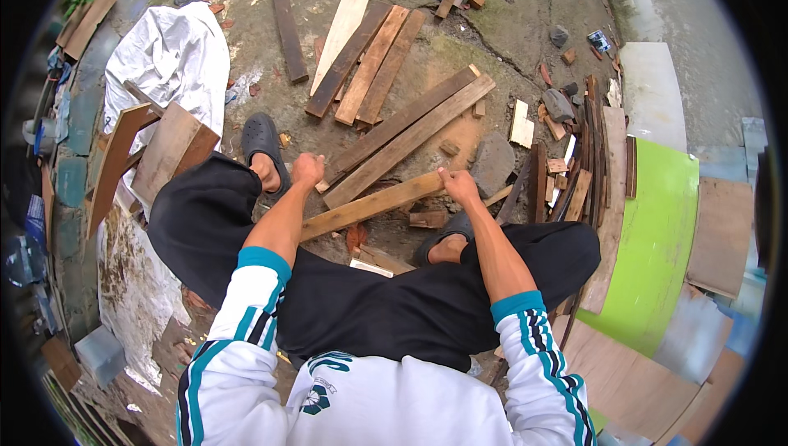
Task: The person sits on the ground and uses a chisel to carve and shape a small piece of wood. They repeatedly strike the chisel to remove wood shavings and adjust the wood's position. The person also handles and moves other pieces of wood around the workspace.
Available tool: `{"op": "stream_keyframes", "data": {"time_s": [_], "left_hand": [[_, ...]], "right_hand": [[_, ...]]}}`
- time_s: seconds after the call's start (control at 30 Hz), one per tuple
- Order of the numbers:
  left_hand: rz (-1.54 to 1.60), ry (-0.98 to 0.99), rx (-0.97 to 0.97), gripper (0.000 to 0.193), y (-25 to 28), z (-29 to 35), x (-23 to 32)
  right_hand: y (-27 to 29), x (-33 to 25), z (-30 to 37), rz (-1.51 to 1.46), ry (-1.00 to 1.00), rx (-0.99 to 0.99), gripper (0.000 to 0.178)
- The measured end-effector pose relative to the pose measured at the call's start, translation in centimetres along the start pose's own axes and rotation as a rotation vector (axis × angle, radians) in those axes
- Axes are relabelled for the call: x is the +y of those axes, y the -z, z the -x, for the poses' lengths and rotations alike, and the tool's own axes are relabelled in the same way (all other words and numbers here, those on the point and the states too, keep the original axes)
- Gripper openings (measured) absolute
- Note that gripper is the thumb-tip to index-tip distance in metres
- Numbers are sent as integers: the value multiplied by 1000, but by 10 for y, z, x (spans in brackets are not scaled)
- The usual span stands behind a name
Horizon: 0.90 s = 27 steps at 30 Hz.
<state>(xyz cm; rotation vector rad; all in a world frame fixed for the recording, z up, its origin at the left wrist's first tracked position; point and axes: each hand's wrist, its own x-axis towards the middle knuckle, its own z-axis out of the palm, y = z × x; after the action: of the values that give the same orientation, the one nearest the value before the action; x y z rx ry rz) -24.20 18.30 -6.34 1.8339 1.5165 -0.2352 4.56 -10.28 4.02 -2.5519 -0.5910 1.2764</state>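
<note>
My right hand [460, 186] is closed around the upper right end of a brown wooden strip [373, 206]. That strip slants down toward my left forearm, and its lower end goes out of sight behind the arm. My left hand [308, 170] is closed above the strip, beside the near ends of two longer planks [410, 141] lying on the ground. A small pale bit shows just under the left fingers; whether they hold it I cannot tell. Farther off, several brown planks [373, 64] lie side by side, with a pale board [343, 29] to their left.
On the left, a white sheet [176, 60] lies behind leaning boards [168, 150]. Past my right knee are stacked wood strips [595, 146] and a green panel [657, 241]. Grey stones [494, 159] and wood scraps lie around. My feet wear dark clogs [264, 146].
</note>
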Motion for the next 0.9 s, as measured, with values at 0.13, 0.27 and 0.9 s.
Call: {"op": "stream_keyframes", "data": {"time_s": [0.13, 0.27, 0.9], "left_hand": [[-30, 27, 11, 53, 11, 35, 58], [-35, 15, 3, 41, 1, 28, 42], [-471, -390, -85, 27, -60, 28, 8]], "right_hand": [[-31, 42, -4, 90, 42, 146, 56], [-66, 42, -1, 155, 176, 279, 51], [-84, 10, -11, 72, 68, 188, 40]]}}
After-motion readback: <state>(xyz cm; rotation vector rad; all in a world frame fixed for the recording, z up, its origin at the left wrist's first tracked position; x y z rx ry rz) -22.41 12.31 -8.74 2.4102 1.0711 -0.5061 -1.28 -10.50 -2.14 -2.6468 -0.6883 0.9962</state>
